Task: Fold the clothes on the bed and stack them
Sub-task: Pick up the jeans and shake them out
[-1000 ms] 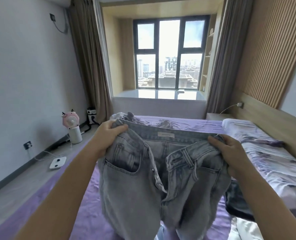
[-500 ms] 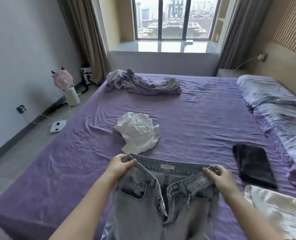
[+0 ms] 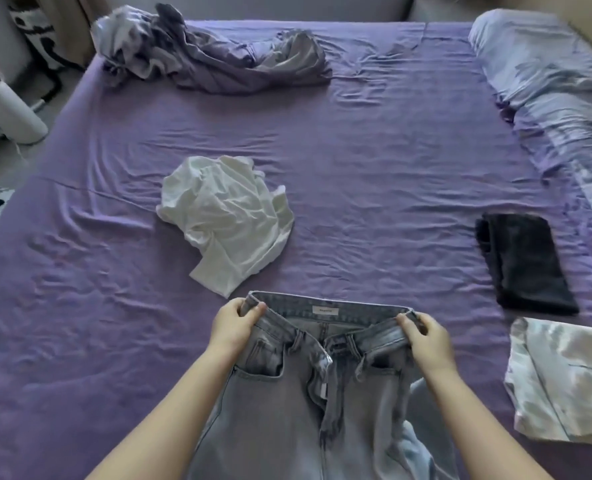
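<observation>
- Jeans: legs cut off by the bottom edge; label print on the waistband too small to read.
- Pale folded garment: right side cut off by the frame edge.
- White floor appliance: top cut off at left edge, blurred.
- Bedding: runs past the right edge.

Pale grey-blue jeans, a white shirt, a black folded garment and a purple bed sheet.
</observation>
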Demonstrator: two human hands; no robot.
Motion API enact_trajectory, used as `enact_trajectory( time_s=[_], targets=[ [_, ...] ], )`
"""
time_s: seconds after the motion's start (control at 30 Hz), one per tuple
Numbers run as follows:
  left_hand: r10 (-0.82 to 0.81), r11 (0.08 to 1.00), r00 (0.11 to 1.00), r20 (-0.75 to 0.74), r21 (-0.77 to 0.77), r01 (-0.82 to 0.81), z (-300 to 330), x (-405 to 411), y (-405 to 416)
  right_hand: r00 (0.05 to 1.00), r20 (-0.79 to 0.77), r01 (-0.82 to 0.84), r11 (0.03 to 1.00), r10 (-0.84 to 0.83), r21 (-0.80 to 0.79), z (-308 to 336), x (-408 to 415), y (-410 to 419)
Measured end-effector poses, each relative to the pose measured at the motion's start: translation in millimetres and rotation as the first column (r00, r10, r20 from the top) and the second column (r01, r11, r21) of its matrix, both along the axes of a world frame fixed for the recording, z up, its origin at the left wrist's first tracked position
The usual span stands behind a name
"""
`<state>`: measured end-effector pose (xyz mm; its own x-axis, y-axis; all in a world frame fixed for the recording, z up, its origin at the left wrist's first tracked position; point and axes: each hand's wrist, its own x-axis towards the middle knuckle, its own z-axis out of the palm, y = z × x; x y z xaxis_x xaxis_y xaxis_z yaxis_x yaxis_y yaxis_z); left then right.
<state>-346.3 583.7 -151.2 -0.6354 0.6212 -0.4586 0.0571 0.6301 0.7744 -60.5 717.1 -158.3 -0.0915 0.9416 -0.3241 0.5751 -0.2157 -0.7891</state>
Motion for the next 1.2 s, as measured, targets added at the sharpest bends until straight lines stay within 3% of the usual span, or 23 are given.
enact_trajectory(
  time_s=[0.23, 0.3, 0.37, 0.43, 0.5, 0.57, 0.63, 0.7, 0.8, 0.9, 1.0, 1.1, 1.2],
  targets=[
    [-0.048, 0.997, 0.996, -0.074, -0.071, 0.043, -42.6, 5.4, 25.0, 0.999, 0.007, 0.036, 0.998, -0.036, -0.05, -33.0, -25.6, -0.1],
    [-0.109, 0.987, 0.962, -0.249, -0.143, 0.075, -49.4, 10.3, 25.9, 0.997, 0.071, 0.005, 1.0, -0.003, -0.029, -38.6, -32.6, -3.1],
    [-0.245, 0.962, 0.767, -0.593, -0.247, 0.116, -58.8, 17.6, 21.7, 0.942, 0.324, -0.166, 0.963, 0.091, 0.212, -46.7, -36.1, -6.7],
    [-0.295, 0.952, 0.577, -0.762, -0.186, 0.242, -63.7, 34.7, 15.8, 0.778, 0.6, -0.503, 0.756, 0.186, 0.418, -59.0, -39.9, -13.1],
    [-0.396, 0.883, 0.559, -0.729, -0.136, 0.449, -68.9, 57.8, 8.2, 0.654, 0.675, -0.725, 0.537, 0.341, 0.431, -72.1, -49.5, -21.4],
    [-0.604, 0.778, 0.618, -0.504, -0.204, 0.594, -72.2, 78.8, 2.2, 0.506, 0.703, -0.854, 0.408, 0.5, 0.324, -84.1, -60.8, -31.4],
    [-0.695, 0.719, 0.659, -0.288, -0.315, 0.62, -81.6, 93.1, -5.2, 0.339, 0.729, -0.916, 0.386, 0.594, 0.112, -87.2, -69.2, -36.0],
    [-0.719, 0.687, 0.657, -0.224, -0.367, 0.627, -95.9, 100.1, -12.1, 0.251, 0.74, -0.913, 0.406, 0.624, -0.033, -91.4, -68.7, -34.7],
    [-0.751, 0.659, 0.605, -0.265, -0.362, 0.66, -100.8, 104.5, -17.2, 0.269, 0.766, -0.889, 0.457, 0.585, -0.037, -91.2, -63.4, -29.4],
    [-0.775, 0.629, 0.545, -0.32, -0.477, 0.613, -113.8, 111.2, -23.9, 0.225, 0.734, -0.869, 0.473, 0.641, -0.146, -83.3, -63.2, -22.4],
    [-0.764, 0.645, 0.499, -0.41, -0.489, 0.586, -113.3, 118.9, -20.1, 0.269, 0.721, -0.839, 0.523, 0.638, -0.149, -78.5, -62.3, -15.7],
    [-0.795, 0.603, 0.484, -0.365, -0.555, 0.573, -118.8, 120.7, -19.8, 0.321, 0.69, -0.776, 0.598, 0.649, -0.203, -75.7, -52.3, -11.6],
    [-0.814, 0.572, 0.491, -0.31, -0.57, 0.589, -125.1, 121.7, -18.4, 0.302, 0.642, -0.75, 0.592, 0.705, -0.297, -74.3, -44.4, -10.5]
  ],
)
